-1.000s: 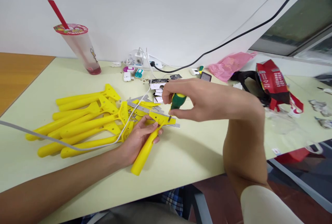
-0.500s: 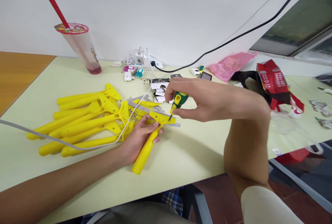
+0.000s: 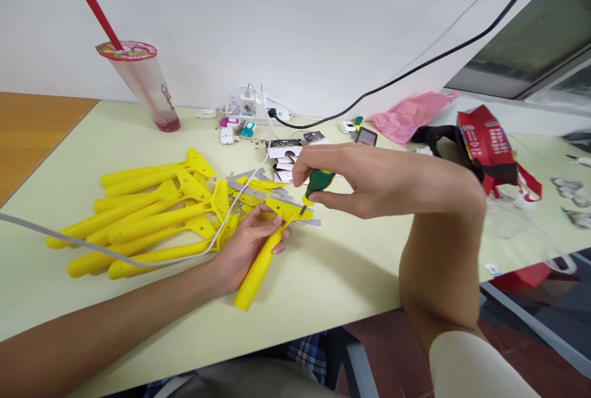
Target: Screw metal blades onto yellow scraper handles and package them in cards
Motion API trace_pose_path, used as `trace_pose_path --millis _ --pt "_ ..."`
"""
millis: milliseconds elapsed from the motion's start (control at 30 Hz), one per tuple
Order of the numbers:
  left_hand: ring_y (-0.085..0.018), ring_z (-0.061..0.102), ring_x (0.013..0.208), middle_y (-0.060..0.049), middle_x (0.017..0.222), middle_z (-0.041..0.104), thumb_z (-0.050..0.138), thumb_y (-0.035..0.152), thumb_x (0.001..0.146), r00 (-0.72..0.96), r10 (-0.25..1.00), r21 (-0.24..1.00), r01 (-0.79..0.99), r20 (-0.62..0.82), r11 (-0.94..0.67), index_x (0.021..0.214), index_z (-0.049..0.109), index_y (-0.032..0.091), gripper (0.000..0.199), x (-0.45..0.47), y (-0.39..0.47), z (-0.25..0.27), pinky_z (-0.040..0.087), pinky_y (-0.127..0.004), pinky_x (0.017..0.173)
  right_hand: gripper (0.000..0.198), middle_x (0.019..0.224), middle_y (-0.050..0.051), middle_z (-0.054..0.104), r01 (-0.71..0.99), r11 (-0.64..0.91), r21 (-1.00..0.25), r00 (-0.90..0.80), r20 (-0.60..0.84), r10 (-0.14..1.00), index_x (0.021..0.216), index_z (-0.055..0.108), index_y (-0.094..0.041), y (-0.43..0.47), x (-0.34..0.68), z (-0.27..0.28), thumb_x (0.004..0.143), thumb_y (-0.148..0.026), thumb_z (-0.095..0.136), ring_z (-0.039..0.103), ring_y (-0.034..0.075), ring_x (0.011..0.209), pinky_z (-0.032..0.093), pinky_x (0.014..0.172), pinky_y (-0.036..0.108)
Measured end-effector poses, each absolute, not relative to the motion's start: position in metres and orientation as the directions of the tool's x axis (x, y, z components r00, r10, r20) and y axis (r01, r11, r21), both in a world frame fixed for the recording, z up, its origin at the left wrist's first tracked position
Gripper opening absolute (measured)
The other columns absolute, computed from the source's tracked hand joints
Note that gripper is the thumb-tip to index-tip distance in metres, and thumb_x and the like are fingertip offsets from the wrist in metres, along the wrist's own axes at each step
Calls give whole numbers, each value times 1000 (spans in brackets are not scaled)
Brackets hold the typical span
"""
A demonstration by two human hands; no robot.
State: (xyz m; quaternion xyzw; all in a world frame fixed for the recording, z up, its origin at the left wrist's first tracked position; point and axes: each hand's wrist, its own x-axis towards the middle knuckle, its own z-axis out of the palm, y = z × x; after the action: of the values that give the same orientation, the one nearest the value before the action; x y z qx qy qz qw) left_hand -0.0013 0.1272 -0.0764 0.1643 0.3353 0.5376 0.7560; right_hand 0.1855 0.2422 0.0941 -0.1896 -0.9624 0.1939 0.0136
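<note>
My left hand (image 3: 252, 244) is closed around the neck of a yellow scraper (image 3: 261, 269), whose handle slants down toward the table's front edge. A metal blade (image 3: 309, 222) sticks out past the right end of its head. My right hand (image 3: 344, 179) grips a short green and yellow screwdriver (image 3: 318, 184) from above. The screwdriver's tip rests on the right part of the scraper head, near a hole. Just behind the head lie loose blades (image 3: 244, 186), yellow strips and small screws, partly covered by my left hand and the scraper.
Several yellow scraper handles (image 3: 157, 213) are piled at left, with a white cable (image 3: 175, 261) across them. A drink cup (image 3: 143, 84) with a red straw stands behind. Chargers, a power strip (image 3: 247, 106), a pink bag (image 3: 410, 116) and a red bag (image 3: 487, 146) line the wall.
The screwdriver handle has turned in my right fingers, showing more green now. My right hand has rotated slightly; my left hand and the scraper stay in place.
</note>
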Motion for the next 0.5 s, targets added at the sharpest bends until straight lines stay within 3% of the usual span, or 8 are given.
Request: trace_pose_path --millis 233,500 --pt "-15 63 79 -4 100 62 84 15 86 199 921 604 -705 -335 371 102 55 21 34 -1 128 -77 46 -22 53 7 94 0 74 364 860 -358 -922 -8 387 100 72 -25 243 180 98 100 -31 68 64 18 82 41 73 31" --pt "-15 63 79 -4 98 62 85 15 86 207 921 597 -710 -329 373 102 58 21 32 -1 128 -77 46 -22 53 20 81 0 69 473 844 -253 -871 7 490 85 68 -22 243 177 94 98 -37 69 59 17 74 37 71 31"
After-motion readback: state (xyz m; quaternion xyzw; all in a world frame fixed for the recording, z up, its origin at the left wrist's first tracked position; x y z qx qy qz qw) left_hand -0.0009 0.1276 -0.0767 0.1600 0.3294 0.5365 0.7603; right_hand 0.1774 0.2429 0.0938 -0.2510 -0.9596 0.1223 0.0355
